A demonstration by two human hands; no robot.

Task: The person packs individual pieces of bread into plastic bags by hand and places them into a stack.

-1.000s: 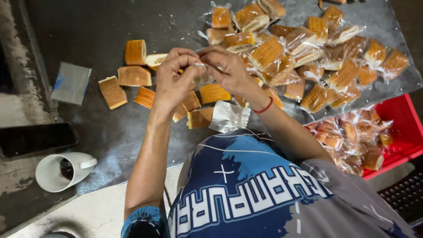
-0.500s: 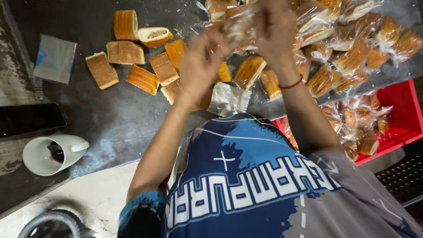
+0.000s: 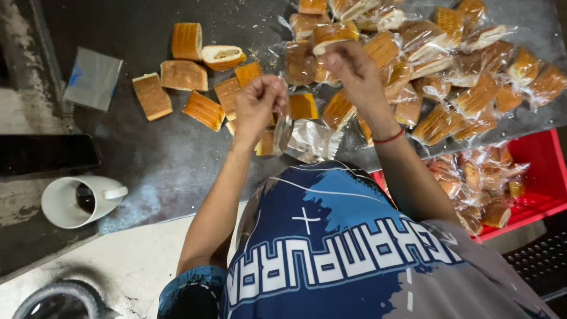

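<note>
Stacked clear wrappers (image 3: 313, 139) lie nearest, just below the left hand (image 3: 260, 103), whose fingers are curled, pinching a clear wrapper (image 3: 282, 131). Beyond, a wrapped bread roll (image 3: 333, 32) is pinched by the right hand (image 3: 354, 68) above the wrapped pile (image 3: 466, 77).

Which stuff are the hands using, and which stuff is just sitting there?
In use:
left hand pinching a clear bag
right hand over the wrapped buns
bare buns
stack of bags
red crate of wrapped buns

Just sitting there:
white mug
grey packet
</note>
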